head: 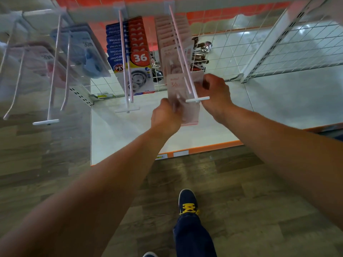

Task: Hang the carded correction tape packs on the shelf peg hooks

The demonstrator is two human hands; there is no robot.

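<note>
**Hands clamped on pink "36" pack at hook tip**

Left hand point(165, 117) pinching the lower left edge of a pale pink carded correction tape pack point(191, 115). Right hand point(213, 91) curled round its upper right edge. Hands apart, pack between them, held upright against the front end of the peg hook point(182, 51), just behind the white crossbar tip. Too motion-blurred to tell whether the card hole is on the rod. Print on the card: "36" in faint red, with a short unreadable word above it.

Further back on the same hook: row of matching pink packs point(165, 34), pushed toward the wire grid panel point(232, 49).

Next hook to the left: blue and red packs point(138, 58), "JINUO" repeated down the blue side, large white "36" on a red circle, "PET" on a yellow burst, "SMOOTH" along the bottom strip.

Far left, blurred: blue pack point(87, 52) and pink pack point(44, 60), each marked "30m".

Below: white base shelf point(278, 101) with orange edge, wood-look floor, navy shoe point(188, 203) with yellow laces.
</note>
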